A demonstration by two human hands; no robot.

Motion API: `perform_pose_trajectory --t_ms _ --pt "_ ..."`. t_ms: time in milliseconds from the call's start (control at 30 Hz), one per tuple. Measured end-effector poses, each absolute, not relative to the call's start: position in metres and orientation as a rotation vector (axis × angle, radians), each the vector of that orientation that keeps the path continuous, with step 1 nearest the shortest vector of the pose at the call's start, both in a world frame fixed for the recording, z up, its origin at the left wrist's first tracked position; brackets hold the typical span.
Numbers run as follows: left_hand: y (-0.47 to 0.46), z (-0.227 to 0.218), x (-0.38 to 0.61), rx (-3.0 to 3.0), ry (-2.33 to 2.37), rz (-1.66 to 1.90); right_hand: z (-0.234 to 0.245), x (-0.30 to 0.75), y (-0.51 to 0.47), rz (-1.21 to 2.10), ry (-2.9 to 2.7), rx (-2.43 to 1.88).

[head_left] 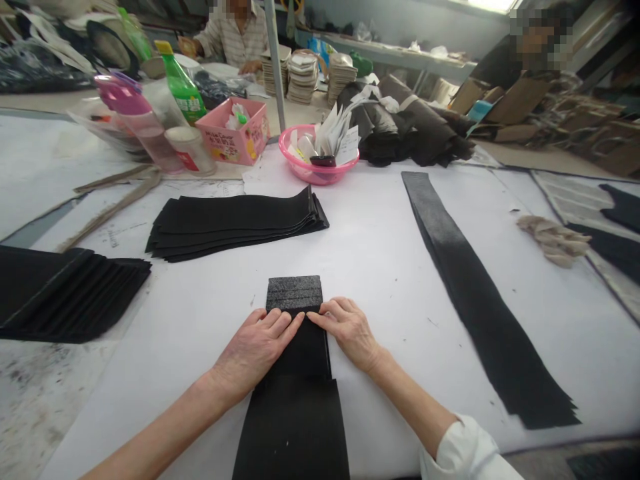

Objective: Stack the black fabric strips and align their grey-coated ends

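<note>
A long black strip of sheet material lies in front of me on the white table, running toward its near edge. Its far end shows a speckled grey band with lines across it. Just below that band, my left hand grips the strip's left side with curled fingers, the index finger stretched along the crosswise edge. Opposite it, my right hand pinches the right side of the same edge. The two index fingertips nearly meet in the middle. Both thumbs are mostly hidden.
Stacks of black strips lie behind, at left and at right. A pink basket, pink box and green bottle stand farther back. A crumpled beige cloth lies right. Two people are beyond the table.
</note>
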State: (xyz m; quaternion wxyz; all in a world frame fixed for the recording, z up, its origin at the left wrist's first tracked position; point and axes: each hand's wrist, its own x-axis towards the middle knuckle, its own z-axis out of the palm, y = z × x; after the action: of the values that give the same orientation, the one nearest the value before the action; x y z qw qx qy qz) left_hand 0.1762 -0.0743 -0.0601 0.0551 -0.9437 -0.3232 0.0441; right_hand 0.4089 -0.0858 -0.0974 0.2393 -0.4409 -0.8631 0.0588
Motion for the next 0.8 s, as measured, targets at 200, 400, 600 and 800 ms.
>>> perform_pose_trajectory --t_ms 200,400,600,800 --pt "-0.072 -0.058 0.181 -2.885 -0.956 0.157 -0.096 0.408 -0.087 0.142 -2.365 -1.252" --pt "-0.070 -0.060 0.184 -2.902 -0.896 0.136 -0.097 0.407 -0.087 0.157 -2.336 -1.287" --pt "-0.070 -0.062 0.186 -2.909 -0.900 0.124 -0.101 0.414 -0.088 0.317 -2.159 -1.291" --pt "-0.069 -0.060 0.189 -2.894 -0.910 0.146 -0.100 0.416 -0.090 0.295 -2.216 -1.301"
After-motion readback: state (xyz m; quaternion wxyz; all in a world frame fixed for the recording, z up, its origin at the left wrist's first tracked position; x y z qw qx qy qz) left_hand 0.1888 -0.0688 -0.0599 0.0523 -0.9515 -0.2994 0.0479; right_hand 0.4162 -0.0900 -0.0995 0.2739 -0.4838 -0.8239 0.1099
